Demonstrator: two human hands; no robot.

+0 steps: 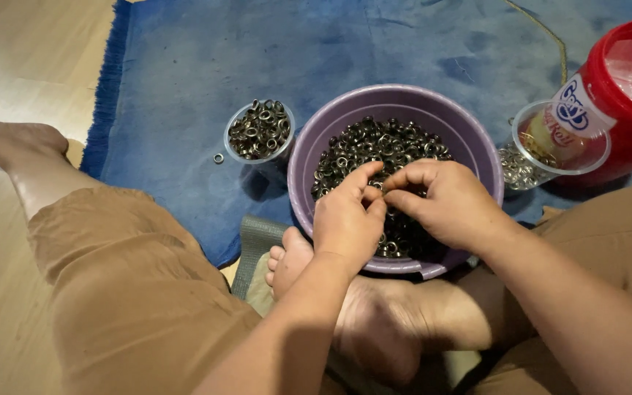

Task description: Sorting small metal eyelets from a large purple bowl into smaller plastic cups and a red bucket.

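Your left hand (347, 219) and right hand (444, 205) meet fingertip to fingertip over the near half of the purple bowl (309, 153). Both hands are narrowed to a pinch; the thumbs and forefingers come together around something small and dark between them, too hidden by the fingers to tell whether it is one ring or two pressed together.

Right under your hands, and spreading away beyond your fingertips, lies the heap of dark metal rings (374, 146) that fills the bowl.

Off to the far left of your left hand stands a small clear cup (259, 132) holding more of the dark rings, and just left of that cup one loose ring (218, 158) lies on the blue rug (184, 80).

To the right of your right hand, a second clear cup (559, 139) lies tipped on its side with silvery rings (515, 170) at its bottom end, and a red tub (627, 95) with a see-through lid sits just behind it.

Your bare foot (290, 256) rests directly below your left hand, touching the near wall of the bowl.
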